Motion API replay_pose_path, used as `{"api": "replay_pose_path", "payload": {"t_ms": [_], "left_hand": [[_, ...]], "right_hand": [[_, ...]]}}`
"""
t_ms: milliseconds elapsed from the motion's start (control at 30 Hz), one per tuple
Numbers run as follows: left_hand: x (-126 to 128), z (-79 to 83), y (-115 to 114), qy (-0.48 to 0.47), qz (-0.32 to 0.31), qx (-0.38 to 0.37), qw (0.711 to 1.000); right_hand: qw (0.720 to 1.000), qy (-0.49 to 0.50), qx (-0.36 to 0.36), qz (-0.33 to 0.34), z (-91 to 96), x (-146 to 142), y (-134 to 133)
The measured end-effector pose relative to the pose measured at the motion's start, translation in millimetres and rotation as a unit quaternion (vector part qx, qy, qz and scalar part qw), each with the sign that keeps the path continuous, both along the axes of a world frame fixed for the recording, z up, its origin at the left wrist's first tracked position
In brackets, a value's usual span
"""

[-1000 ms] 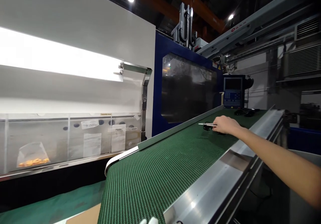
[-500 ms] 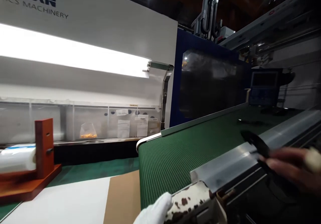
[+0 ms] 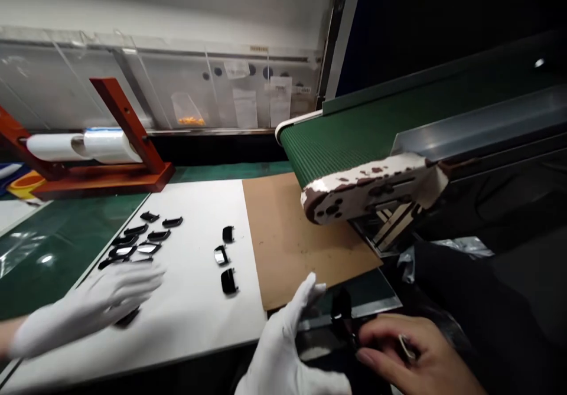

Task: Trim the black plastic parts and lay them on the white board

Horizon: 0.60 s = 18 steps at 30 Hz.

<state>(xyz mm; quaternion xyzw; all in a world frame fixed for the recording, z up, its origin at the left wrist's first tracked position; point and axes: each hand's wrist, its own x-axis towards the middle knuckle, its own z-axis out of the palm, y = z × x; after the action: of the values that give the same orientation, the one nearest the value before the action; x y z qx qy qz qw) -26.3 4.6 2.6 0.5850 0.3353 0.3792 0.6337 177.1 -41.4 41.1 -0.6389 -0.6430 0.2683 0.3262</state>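
My left hand [image 3: 287,348], in a white glove, is at the bottom middle with fingers and thumb spread, holding nothing. Bare, my right hand [image 3: 411,348] is closed at the lower right, gripping a dark, blurred black plastic part [image 3: 342,306] at its fingertips. A small pale, metallic-looking object [image 3: 406,348] shows inside its curled fingers; its kind is unclear. Three small black plastic parts [image 3: 229,281] lie in a column on the white board [image 3: 190,300]. Several more black parts [image 3: 159,235] lie grouped on the board's left side.
Another person's white-gloved hand [image 3: 101,297] reaches in from the left over the grouped parts. A green conveyor belt [image 3: 349,141] ends above a brown cardboard sheet [image 3: 301,241]. Plastic film rolls [image 3: 108,145] hang on an orange-red stand [image 3: 128,117] at the back left.
The view has swung down and to the right, bringing the board and black parts into sight. My right hand came off the conveyor side with the black part; my left hand left the conveyor's end.
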Motion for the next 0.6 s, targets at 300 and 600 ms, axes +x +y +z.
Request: {"api": "replay_pose_path", "payload": {"t_ms": [300,600], "left_hand": [[-1,-12.2,12,-0.035,-0.064,-0.038,0.997],[-6,-25.2,21,0.039,-0.063,0.066,0.995]], "right_hand": [[0.978,-0.061,-0.067,0.189,-2.5,-15,14],[0.955,-0.147,-0.038,0.257,0.1,-19,35]]}}
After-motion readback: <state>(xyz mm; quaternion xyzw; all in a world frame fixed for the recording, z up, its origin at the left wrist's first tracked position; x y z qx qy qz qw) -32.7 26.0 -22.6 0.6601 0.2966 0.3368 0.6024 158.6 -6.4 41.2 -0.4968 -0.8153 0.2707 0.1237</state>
